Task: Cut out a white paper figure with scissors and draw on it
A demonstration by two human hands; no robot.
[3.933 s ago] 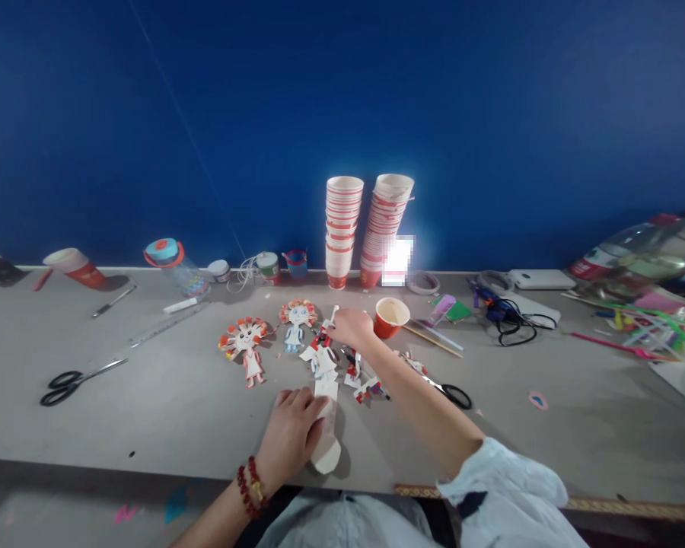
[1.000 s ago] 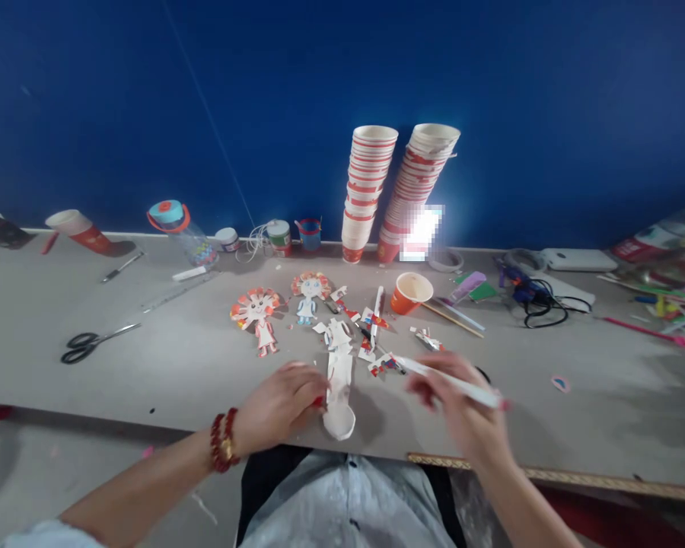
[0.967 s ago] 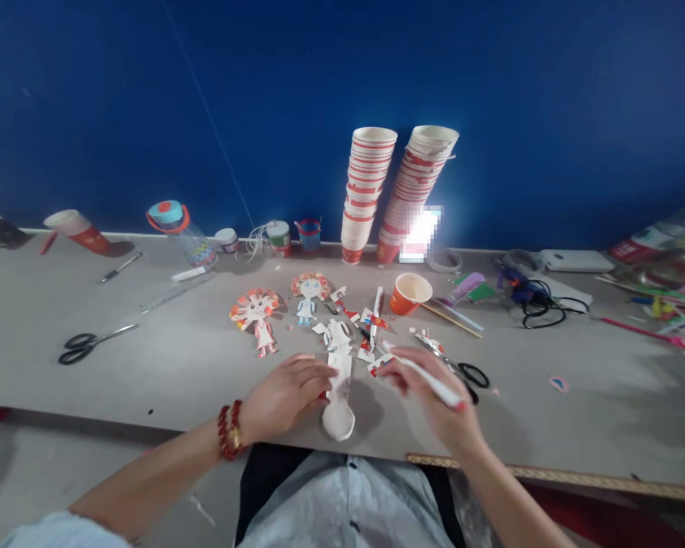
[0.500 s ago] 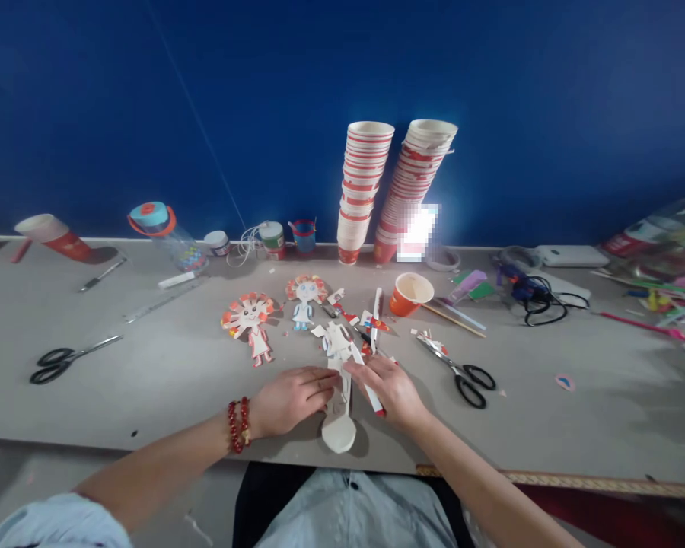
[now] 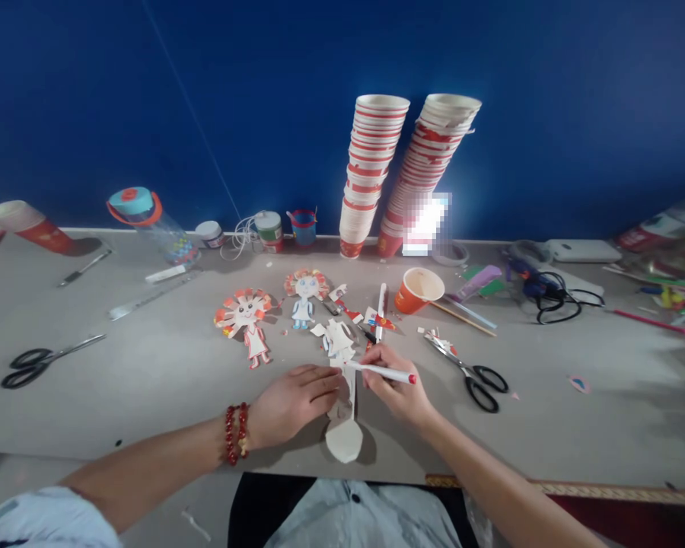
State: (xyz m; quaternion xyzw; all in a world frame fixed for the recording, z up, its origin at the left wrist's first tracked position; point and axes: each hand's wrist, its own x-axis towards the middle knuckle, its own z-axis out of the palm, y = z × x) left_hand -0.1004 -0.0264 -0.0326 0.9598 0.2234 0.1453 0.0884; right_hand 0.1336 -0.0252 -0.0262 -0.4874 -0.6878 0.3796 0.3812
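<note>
My right hand (image 5: 396, 388) is closed round a white marker with a red end (image 5: 389, 373), its tip pointing left at a white paper cutout (image 5: 348, 380). My left hand (image 5: 297, 399) lies with fingers stretched flat along the left side of that cutout, fingertips touching it. A rounded white end of paper (image 5: 344, 441) shows nearest me. Just beyond, more white cut paper pieces (image 5: 336, 339) overlap. Two coloured paper dolls, one in a red-edged dress (image 5: 256, 340) and one in blue (image 5: 303, 308), lie to the left.
Black-handled scissors (image 5: 479, 384) lie right of my hand, another pair (image 5: 31, 365) far left. Behind stand two tall paper cup stacks (image 5: 371, 167) (image 5: 434, 152) and an orange cup (image 5: 414, 295). A water bottle (image 5: 154, 224) leans at the back left. Paper scraps (image 5: 380, 321) lie mid-table.
The marker has swung from pointing away from me to nearly level, its red end now to the right. My right hand has shifted slightly right; the left stays on the paper.
</note>
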